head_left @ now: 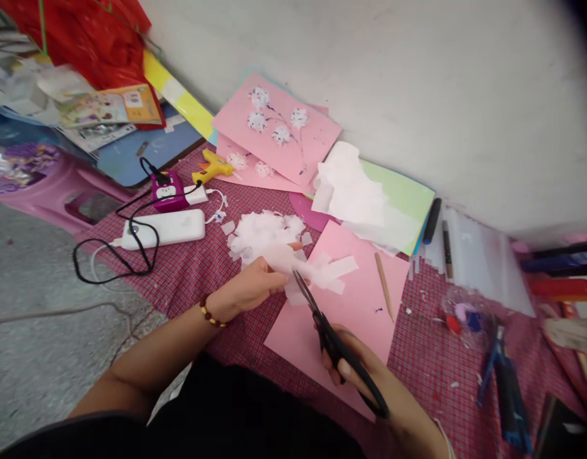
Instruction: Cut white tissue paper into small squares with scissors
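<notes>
My left hand [255,280] pinches a strip of thin white tissue paper [317,271] above a pink sheet [365,306]. My right hand [365,376] grips black-handled scissors [322,325], whose blades point up-left and meet the tissue near my left fingers. A pile of cut white tissue pieces [262,233] lies just beyond my left hand on the red checked cloth [193,274]. A wooden stick [384,285] rests on the pink sheet's right side.
A yellow glue gun [212,167], a white power strip [164,229] with black cable and a purple charger [164,190] sit to the left. Pink cards with tissue flowers [277,124], white tissue sheets [351,188], green paper and markers [432,220] lie by the wall. Pens and clutter crowd the right.
</notes>
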The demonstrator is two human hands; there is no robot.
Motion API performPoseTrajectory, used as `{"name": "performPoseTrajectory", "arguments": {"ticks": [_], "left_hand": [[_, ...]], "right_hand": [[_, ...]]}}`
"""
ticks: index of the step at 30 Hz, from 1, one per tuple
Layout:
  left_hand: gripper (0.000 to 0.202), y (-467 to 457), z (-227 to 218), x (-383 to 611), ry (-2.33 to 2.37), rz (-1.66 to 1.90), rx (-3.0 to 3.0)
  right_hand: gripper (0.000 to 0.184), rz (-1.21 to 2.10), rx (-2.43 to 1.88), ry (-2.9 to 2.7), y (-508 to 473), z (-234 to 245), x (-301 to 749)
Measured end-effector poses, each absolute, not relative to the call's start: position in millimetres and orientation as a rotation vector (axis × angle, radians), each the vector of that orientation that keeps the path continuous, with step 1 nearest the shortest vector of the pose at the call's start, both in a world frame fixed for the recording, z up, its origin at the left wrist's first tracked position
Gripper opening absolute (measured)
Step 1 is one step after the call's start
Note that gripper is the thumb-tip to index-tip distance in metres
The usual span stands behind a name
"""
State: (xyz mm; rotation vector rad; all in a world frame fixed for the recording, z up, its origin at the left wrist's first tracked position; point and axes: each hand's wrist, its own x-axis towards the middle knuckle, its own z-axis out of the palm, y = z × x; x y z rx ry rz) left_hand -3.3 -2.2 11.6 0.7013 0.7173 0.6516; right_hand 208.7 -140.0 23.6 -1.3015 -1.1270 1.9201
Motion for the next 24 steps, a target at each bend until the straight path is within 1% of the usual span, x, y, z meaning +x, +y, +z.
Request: {"name": "performPoseTrajectory", "arguments": {"ticks": [2,4,8,11,14,20,24], "left_hand": [[0.073,0,11,-5,0.678,0.653,0.632],[0.066,2,9,-7,0.661,0.680,0.576],[0.049,6,6,-8,0.613,0.741,0.521],[0.042,7,5,-7,0.589,0.733,0.504],[0.042,7,5,-6,0.590,0.673,0.460],[0.042,9,2,-7,0.568,0.611,0.370],[0.043,9,0,-10,0.544,0.582,0.364]], "right_hand": [[0.049,1.906,-1.297,-1.142,-142,23,210],[0.046,1.892,-1.297,-1.168,-145,21,214],[0.050,1.877,-1.338,-1.173,-150,16,219],[0.055,1.906,-1.353,-1.164,-149,16,219],[0.057,1.925,-1.373,-1.172,-145,18,216],[0.049,1.904,-1.376,-1.227,-143,21,214],[0.050,1.905,-1.380,-1.239,-143,21,213]]}}
